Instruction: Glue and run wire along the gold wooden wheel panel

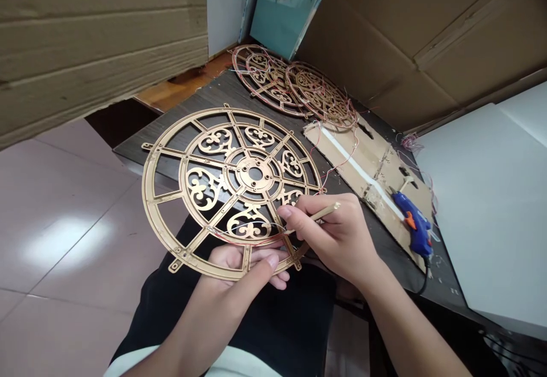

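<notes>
A round gold openwork frame (233, 186) with scroll patterns rests partly on a dark table (205, 103) and partly over my lap. My left hand (245, 263) grips its near rim, thumb on top and fingers under it. My right hand (337, 234) pinches a thin wooden stick (320, 213) like a pen, its tip touching the frame's near right part, where a thin red wire runs along the pattern.
Two more gold frames (294, 83) strung with red wire lie at the table's far end. A cardboard sheet (363, 160) holds a blue glue gun (412, 226). Cardboard walls stand left and right, a white board (487, 206) at right, tiled floor at left.
</notes>
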A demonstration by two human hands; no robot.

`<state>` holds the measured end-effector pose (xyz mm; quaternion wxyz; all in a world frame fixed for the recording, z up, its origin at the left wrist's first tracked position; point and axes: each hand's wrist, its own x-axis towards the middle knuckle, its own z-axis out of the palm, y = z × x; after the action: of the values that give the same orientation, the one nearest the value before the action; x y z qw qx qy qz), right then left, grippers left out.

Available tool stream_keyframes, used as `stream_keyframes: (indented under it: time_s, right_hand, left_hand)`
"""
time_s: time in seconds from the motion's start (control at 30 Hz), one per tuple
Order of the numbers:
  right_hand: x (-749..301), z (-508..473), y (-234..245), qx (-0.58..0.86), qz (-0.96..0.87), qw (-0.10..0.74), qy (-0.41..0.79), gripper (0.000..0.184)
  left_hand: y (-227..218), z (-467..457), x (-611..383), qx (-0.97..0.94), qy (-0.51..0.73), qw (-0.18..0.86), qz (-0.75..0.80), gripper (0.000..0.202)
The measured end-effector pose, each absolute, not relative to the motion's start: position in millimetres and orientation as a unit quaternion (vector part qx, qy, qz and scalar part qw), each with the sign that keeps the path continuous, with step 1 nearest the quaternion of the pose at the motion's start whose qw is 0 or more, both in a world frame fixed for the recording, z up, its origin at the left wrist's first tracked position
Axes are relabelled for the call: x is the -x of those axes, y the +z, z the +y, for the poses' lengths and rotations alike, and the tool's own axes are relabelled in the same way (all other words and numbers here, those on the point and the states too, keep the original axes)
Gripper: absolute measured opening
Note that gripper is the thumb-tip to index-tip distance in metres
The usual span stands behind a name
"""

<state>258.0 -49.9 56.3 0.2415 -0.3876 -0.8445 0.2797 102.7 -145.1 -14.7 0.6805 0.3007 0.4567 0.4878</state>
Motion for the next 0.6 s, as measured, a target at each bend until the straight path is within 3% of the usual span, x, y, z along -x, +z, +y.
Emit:
stream_keyframes:
  time_s: [0.13,0.37,0.6]
  right_hand:
    - [-262.8,-51.8,59.5,0.435,-0.803,0.266,0.307,0.048]
    - [-269.1,-67.1,54.4,0.437,-0.737,0.373,0.356,0.03]
    - [-269.6,-94.6,43.8,0.397,-0.719,0.44,0.362,0.018]
  left_hand:
    - [-13.8,-143.3,-102.2,-0.296,0.495,0.676,0.459,0.034]
    - [-18.7,-135.5,-103.2,-0.271,0.41,0.753,0.437,0.064]
    - [12.0,-153.3,-100.0,-0.226,0.392,0.78,0.431,0.059]
